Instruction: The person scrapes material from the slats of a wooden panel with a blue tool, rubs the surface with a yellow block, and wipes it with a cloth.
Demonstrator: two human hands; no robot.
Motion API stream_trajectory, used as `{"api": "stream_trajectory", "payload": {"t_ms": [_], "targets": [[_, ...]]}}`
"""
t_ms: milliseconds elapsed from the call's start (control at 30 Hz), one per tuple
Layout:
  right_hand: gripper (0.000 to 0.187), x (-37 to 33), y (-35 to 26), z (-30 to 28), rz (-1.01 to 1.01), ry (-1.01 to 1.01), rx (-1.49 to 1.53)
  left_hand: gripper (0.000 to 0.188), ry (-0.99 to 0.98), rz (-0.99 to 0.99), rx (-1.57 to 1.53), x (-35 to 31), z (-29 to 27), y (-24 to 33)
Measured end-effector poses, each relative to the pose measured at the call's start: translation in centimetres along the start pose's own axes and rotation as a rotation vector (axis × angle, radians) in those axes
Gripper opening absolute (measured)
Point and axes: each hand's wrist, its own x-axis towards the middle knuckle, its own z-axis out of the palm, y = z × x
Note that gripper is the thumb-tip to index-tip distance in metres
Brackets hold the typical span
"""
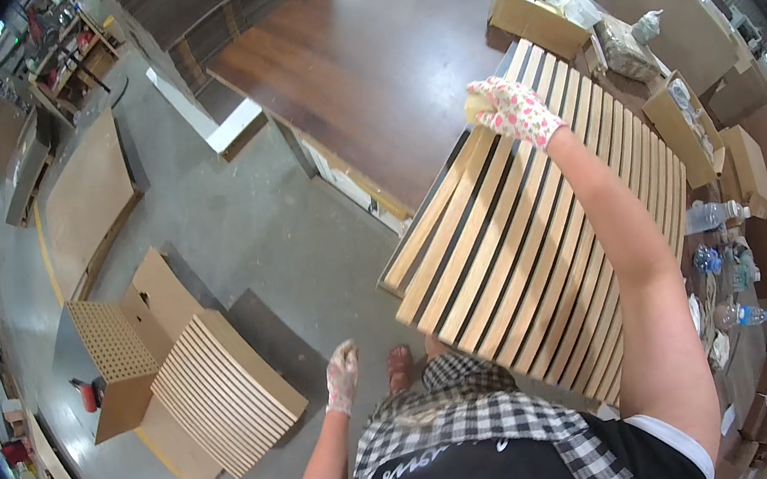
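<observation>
A slatted wood panel (537, 229), with pale strips over a dark backing, lies across the table in front of me and to the right. My right hand (517, 113), in a white glove with pink flowers, is closed round a pale yellow pad (480, 109). It holds this pad at the far left part of the panel, over the ends of the strips. My left hand (342, 373), also gloved, hangs beside my body above the floor. Its fingers look extended, and nothing shows in them.
A brown tabletop (362, 77) stretches beyond the panel. To the right stand open cardboard boxes (536, 11) and plastic bottles (712, 216). On the floor at left, more slatted panels (224, 391) rest on cardboard (165, 292). A large flat board (93, 205) lies farther off.
</observation>
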Motion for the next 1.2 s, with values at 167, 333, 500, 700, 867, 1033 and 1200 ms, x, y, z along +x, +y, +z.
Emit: {"api": "stream_trajectory", "payload": {"t_ms": [167,333,500,700,867,1033,1200], "targets": [[0.047,8.0,11.9,-1.0,0.224,0.028,-0.220,0.027,-0.094,-0.137,-0.037,-0.6,1.3,1.5],[0.043,11.6,17.2,-1.4,0.458,0.175,-0.273,0.028,-0.066,-0.151,-0.033,-1.0,1.7,2.6],[0.034,10.0,15.5,-1.6,0.322,0.114,-0.207,0.028,-0.093,-0.187,0.012,-1.1,1.7,2.1],[0.035,2.0,3.1,0.0,0.184,-0.005,0.128,0.029,-0.089,-0.016,-0.052,0.3,2.5,1.5],[0.045,-9.1,-11.4,2.4,-0.186,0.145,0.032,0.027,-0.090,0.081,-0.075,1.4,2.6,2.1],[0.057,-17.6,-22.6,3.6,-0.326,0.049,0.287,0.027,-0.105,0.207,0.011,1.3,0.9,2.3],[0.063,-19.8,-25.0,4.7,-0.090,0.243,0.255,0.029,-0.190,0.231,0.011,-0.1,-0.6,2.2]]}}
